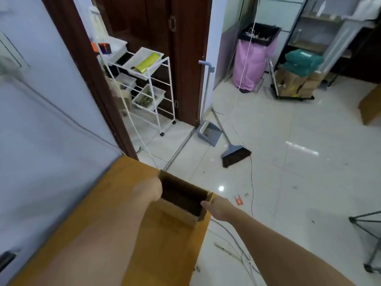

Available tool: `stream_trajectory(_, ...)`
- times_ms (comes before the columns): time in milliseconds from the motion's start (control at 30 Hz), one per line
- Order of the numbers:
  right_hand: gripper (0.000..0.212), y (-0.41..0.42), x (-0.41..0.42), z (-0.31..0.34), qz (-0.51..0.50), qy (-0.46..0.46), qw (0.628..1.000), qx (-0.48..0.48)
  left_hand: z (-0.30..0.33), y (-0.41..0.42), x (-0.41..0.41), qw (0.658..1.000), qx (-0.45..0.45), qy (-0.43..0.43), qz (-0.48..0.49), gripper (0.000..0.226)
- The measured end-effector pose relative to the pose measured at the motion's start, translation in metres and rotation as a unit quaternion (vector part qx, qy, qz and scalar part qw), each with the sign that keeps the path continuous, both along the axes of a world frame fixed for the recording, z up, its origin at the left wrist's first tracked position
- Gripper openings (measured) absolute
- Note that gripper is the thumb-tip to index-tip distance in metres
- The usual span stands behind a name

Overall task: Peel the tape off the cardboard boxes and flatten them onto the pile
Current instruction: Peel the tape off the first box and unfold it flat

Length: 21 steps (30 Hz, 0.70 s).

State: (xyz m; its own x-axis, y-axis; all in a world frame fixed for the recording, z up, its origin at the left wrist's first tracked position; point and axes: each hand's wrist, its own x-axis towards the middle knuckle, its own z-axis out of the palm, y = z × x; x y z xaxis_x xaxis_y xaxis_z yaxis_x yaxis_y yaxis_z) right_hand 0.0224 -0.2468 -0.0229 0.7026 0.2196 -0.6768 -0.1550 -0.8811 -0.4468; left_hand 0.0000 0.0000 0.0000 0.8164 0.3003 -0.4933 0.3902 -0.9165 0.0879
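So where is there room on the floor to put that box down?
Bare floor lies right of the broom, up to the trolley of boxes. It is crowded by the right hand: cables and a red tag under the cardboard box.

Back room of an office or small shop, used for storage: glossy tiled floor (288, 162), white wheeled tray rack (144, 83), lined waste bin (255, 56), trolley of stacked cartons (296, 83), metal shelving (321, 32), broom (235, 153) and dustpan (208, 131).
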Motion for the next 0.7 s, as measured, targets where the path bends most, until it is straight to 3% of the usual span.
stream_trajectory(133, 0.014, 0.004, 0.002, -0.004, -0.092, 0.022, 0.995, 0.028, -0.003, 0.0, 0.0, 0.999, 0.032, -0.006, 0.018, 0.017)
stream_trajectory(333, 0.023, -0.055, 0.049, 0.044, -0.216, -0.055, 0.973, 0.06, 0.039, -0.027, 0.047, 0.995, -0.078, -0.041, 0.036, 0.017)
stream_trajectory(467, 0.034, -0.135, 0.092, 0.105, -0.269, -0.147, 0.948, 0.09, 0.08, -0.091, 0.115, 0.978, -0.187, -0.088, 0.031, 0.032)
stream_trajectory(567, 0.035, -0.21, 0.115, 0.151, -0.315, -0.189, 0.924, 0.105, 0.111, -0.158, 0.171, 0.945, -0.285, -0.146, 0.062, 0.034)
stream_trajectory(700, 0.033, -0.314, 0.136, 0.207, -0.389, -0.228, 0.876, 0.168, 0.177, -0.264, 0.217, 0.919, -0.348, -0.186, 0.016, 0.034)
